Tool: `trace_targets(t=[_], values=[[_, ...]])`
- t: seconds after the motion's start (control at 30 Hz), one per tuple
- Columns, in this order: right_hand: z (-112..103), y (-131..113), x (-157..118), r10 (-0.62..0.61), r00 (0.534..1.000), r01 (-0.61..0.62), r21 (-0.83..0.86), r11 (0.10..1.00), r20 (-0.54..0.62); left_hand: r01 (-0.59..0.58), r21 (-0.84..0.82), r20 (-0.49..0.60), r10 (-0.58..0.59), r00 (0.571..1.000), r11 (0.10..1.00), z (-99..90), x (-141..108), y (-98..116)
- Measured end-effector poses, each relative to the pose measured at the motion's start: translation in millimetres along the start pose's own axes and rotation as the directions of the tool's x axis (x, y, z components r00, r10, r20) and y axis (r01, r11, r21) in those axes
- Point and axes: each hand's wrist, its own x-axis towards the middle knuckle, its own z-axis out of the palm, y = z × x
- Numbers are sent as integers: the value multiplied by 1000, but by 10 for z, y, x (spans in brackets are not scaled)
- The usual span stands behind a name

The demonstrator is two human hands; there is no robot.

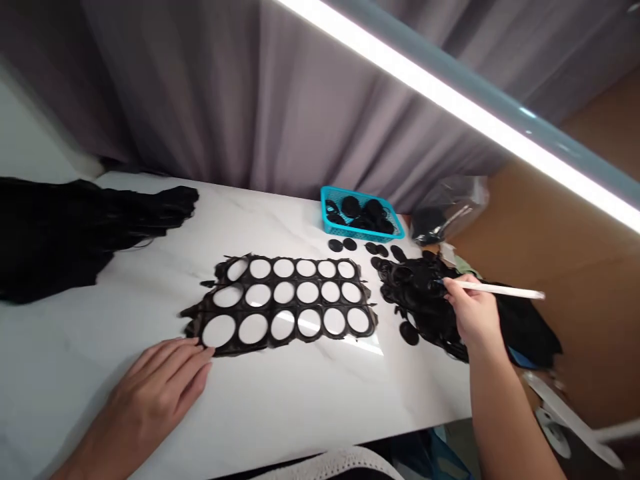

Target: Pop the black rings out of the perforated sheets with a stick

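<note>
A black sheet [265, 303] with rows of round holes lies flat on the white table; the white top shows through the holes. My left hand [160, 383] rests palm down at its near left corner, fingers lying flat and fingertips touching the edge. My right hand [473, 310] is closed around a slim white pen-like stick [505, 289], whose tip is hidden toward the black scraps. Beneath and beside that hand spreads a heap of glossy black scraps [425, 287]. Loose black discs [409, 333] lie around the heap.
A blue basket [363, 233] holding black round pieces stands at the back, with more discs before it. A clear plastic bag [450, 207] leans at the back right. Black sheets [65, 233] are stacked at left. A lit lamp bar [450, 100] crosses overhead.
</note>
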Motion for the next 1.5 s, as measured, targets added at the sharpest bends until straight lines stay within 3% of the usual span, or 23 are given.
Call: trace_targets(t=[0.1, 0.2, 0.3, 0.33, 0.4, 0.47, 0.57, 0.73, 1.0, 1.4, 1.5], values=[[-302, 256, 36, 99, 995, -95, -129, 987, 28, -79, -52, 5, 80, 997, 996, 56, 330, 37], [-401, 220, 20, -14, 999, 2, -262, 965, -42, -150, -169, 54, 161, 986, 974, 212, 730, 251], [-307, -10, -112, -126, 985, 97, -231, 968, -114, -244, -248, 140, 284, 948, 937, 466, 1100, 539], [-230, -99, -188, -121, 990, 106, -169, 980, -77, -271, -266, 187, 326, 927, 925, 560, 1203, 633], [-25, -254, -375, -61, 983, 58, 25, 998, 173, -323, -305, 238, 400, 885, 896, 743, 1368, 794], [202, -355, -571, -75, 902, 28, 116, 993, 425, -359, -335, 265, 453, 851, 871, 899, 1471, 906], [457, -408, -788, -135, 804, 37, 178, 983, 579, -371, -366, 282, 481, 830, 854, 1056, 1512, 969], [564, -400, -891, -157, 751, 31, 203, 979, 642, -359, -385, 284, 479, 830, 850, 1136, 1464, 942], [596, -400, -913, -184, 720, 79, 184, 980, 669, -326, -399, 323, 464, 825, 857, 1142, 1466, 961], [577, -421, -896, -154, 725, 95, 124, 988, 671, -277, -444, 338, 446, 829, 852, 1133, 1470, 978], [599, -408, -943, -201, 720, 175, 106, 979, 664, -264, -453, 326, 434, 840, 852, 1134, 1459, 977]])
